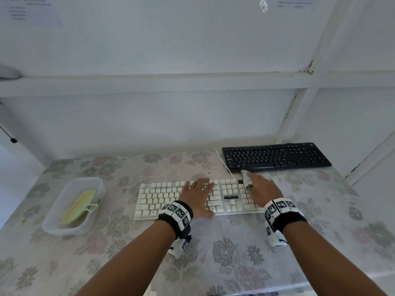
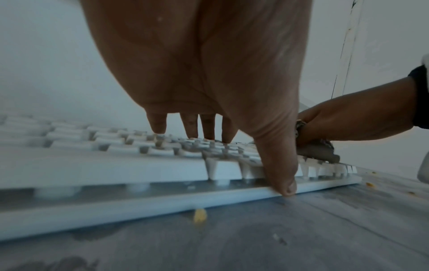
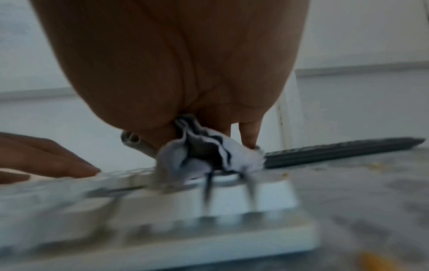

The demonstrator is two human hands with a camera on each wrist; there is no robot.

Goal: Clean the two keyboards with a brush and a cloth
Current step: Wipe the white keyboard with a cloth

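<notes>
A white keyboard (image 1: 171,199) lies mid-table, with a black keyboard (image 1: 275,157) behind it to the right. My left hand (image 1: 198,193) lies flat on the white keys, fingers straight, and its thumb (image 2: 278,165) rests on the front edge of the white keyboard (image 2: 116,165). My right hand (image 1: 263,189) is at that keyboard's right end over the number pad. It holds a bunched white cloth (image 1: 245,178) against the keys. The cloth (image 3: 241,155) sticks out below the palm in the blurred right wrist view. A yellow-green brush (image 1: 79,206) lies in a clear tub.
The clear plastic tub (image 1: 98,184) stands at the left of the floral tablecloth (image 1: 235,253). A white cable (image 1: 224,163) runs from the white keyboard toward the back wall. Yellow crumbs (image 2: 199,215) lie on the cloth near the keyboards. A shelf beam crosses above.
</notes>
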